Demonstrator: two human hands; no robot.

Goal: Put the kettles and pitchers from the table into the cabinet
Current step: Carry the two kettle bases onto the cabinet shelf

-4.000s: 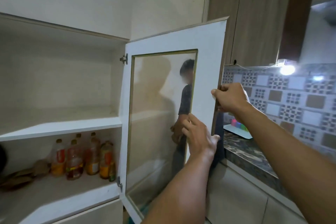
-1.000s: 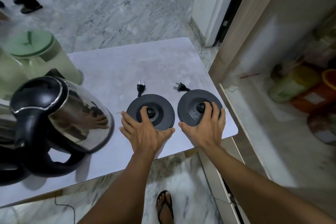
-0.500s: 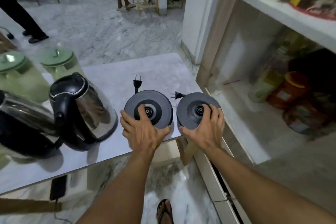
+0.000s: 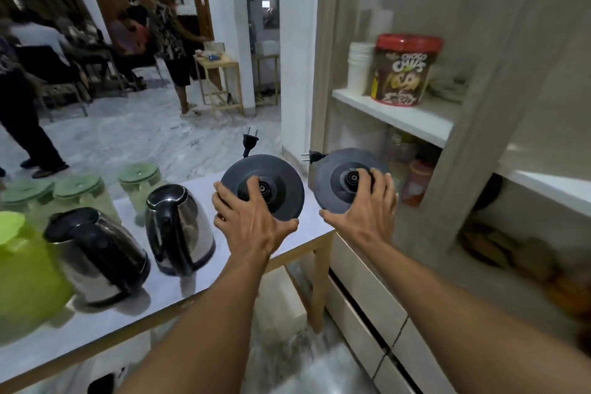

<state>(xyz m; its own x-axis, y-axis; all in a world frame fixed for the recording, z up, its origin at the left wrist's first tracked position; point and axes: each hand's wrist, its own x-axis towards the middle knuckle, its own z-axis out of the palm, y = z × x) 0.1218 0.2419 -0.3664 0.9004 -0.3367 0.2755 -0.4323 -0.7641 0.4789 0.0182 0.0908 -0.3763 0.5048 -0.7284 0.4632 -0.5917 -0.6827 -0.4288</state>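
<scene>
My left hand (image 4: 252,224) grips a round black kettle base (image 4: 281,184), lifted and tilted above the table's right end, its plug sticking up. My right hand (image 4: 367,211) holds a second black kettle base (image 4: 332,182) in the air in front of the open cabinet (image 4: 399,115). Two steel kettles with black handles, one (image 4: 180,229) in the middle and one (image 4: 99,253) to its left, stand on the white table (image 4: 134,317). Pale green lidded pitchers (image 4: 140,182) stand behind them, and a bright green pitcher (image 4: 25,278) is at the near left.
The cabinet shelf carries a red-lidded cereal tub (image 4: 403,70) and white containers (image 4: 359,67); jars sit on the shelf below. White drawers (image 4: 377,323) run under the cabinet. Several people (image 4: 172,41) stand or sit in the room beyond the table, near a small wooden stand (image 4: 220,83).
Both hands have lifted the two kettle bases off the table and carried them up and right toward the cabinet. My view has risen from the tabletop to the room and shelves.
</scene>
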